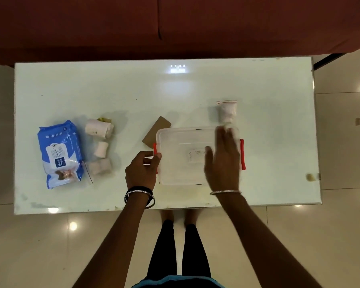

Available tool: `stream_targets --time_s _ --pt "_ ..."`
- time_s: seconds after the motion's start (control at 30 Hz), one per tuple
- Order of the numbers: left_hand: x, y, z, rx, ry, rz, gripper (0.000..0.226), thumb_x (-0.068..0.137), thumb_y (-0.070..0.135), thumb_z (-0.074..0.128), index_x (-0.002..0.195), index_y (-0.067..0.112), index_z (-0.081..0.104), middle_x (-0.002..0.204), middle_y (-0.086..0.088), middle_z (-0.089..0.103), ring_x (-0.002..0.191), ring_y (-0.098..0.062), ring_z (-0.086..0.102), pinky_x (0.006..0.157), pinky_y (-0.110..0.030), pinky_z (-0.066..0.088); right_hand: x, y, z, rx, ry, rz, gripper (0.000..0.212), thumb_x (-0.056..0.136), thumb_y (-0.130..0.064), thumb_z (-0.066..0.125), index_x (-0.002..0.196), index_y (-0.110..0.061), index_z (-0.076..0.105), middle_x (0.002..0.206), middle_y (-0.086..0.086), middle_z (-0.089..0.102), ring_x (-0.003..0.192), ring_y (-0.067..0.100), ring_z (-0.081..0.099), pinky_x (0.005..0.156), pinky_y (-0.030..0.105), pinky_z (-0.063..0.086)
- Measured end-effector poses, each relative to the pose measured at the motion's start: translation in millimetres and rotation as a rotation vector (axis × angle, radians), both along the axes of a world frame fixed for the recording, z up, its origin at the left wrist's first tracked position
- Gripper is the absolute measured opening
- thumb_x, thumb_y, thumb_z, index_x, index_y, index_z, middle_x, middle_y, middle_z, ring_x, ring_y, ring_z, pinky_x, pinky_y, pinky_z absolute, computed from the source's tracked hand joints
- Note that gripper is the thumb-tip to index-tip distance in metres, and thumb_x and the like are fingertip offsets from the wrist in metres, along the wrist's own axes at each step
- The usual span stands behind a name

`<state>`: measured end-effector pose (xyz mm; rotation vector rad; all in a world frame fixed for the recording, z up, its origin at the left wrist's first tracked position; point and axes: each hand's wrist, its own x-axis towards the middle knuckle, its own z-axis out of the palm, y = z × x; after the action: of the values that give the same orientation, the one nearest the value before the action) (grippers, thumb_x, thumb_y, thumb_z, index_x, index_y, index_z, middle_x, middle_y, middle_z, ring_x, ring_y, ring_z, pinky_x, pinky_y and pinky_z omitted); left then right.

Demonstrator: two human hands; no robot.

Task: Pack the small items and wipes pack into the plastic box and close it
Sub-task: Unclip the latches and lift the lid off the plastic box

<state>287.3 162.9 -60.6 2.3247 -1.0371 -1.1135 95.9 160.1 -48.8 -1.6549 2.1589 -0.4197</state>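
A clear plastic box with red side latches sits at the table's near middle, its lid on. My left hand curls its fingers on the red left latch. My right hand lies flat on the lid's right part, fingers spread and blurred. A blue wipes pack lies at the left. Beside it are three pale rolled items. A small zip bag with white contents lies just beyond the box's far right corner.
A brown card pokes out from behind the box's far left corner. The white glass table ends close to my legs; a red sofa runs along its far side. A small yellowish scrap sits at the right edge.
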Motion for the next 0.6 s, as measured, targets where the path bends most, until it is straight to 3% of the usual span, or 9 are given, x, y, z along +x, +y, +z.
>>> stream_targets --time_s 0.13,0.23,0.33,0.47,0.6 --pt "3 -2 -3 -0.024 -0.044 -0.038 0.032 0.085 0.047 0.064 0.100 0.020 0.072 0.078 0.009 0.067 0.056 0.008 0.055 0.055 -0.007 0.033 64 27 -9 0.078 0.003 0.261 0.059 0.097 -0.019 0.053 0.150 -0.002 0.035 0.159 0.016 0.032 0.150 0.032 0.025 0.121 0.047 0.026" --pt "9 -2 -7 -0.058 -0.047 -0.079 0.031 0.086 0.045 0.064 0.099 0.019 0.074 0.073 0.013 0.064 0.058 0.010 0.053 0.057 -0.007 0.035 76 41 -24 0.149 0.054 0.269 0.065 0.097 -0.024 0.052 0.154 -0.006 0.026 0.164 0.013 0.019 0.153 0.029 0.014 0.123 0.048 0.023" --pt "16 -2 -13 -0.101 -0.019 -0.123 0.026 0.087 0.041 0.065 0.092 0.019 0.076 0.064 0.013 0.064 0.060 0.003 0.060 0.064 -0.016 0.047 72 47 -37 0.124 0.082 0.278 0.067 0.099 -0.030 0.048 0.156 -0.010 0.021 0.165 0.009 0.015 0.154 0.027 0.011 0.124 0.046 0.020" --pt "21 -3 -20 -0.156 -0.047 -0.200 0.023 0.089 0.036 0.063 0.083 0.018 0.077 0.062 0.010 0.064 0.058 -0.006 0.060 0.059 -0.014 0.043 66 51 -52 0.107 0.100 0.317 0.065 0.103 -0.038 0.037 0.158 -0.013 0.015 0.167 0.006 0.008 0.155 0.022 0.002 0.126 0.043 0.014" --pt "26 -4 -30 -0.085 0.031 -0.075 0.018 0.090 0.026 0.063 0.085 0.015 0.078 0.066 0.005 0.068 0.066 -0.016 0.068 0.069 -0.025 0.054 66 53 -54 0.065 0.118 0.324 0.063 0.103 -0.039 0.035 0.157 -0.012 0.017 0.167 0.006 0.009 0.155 0.023 0.003 0.125 0.044 0.015"
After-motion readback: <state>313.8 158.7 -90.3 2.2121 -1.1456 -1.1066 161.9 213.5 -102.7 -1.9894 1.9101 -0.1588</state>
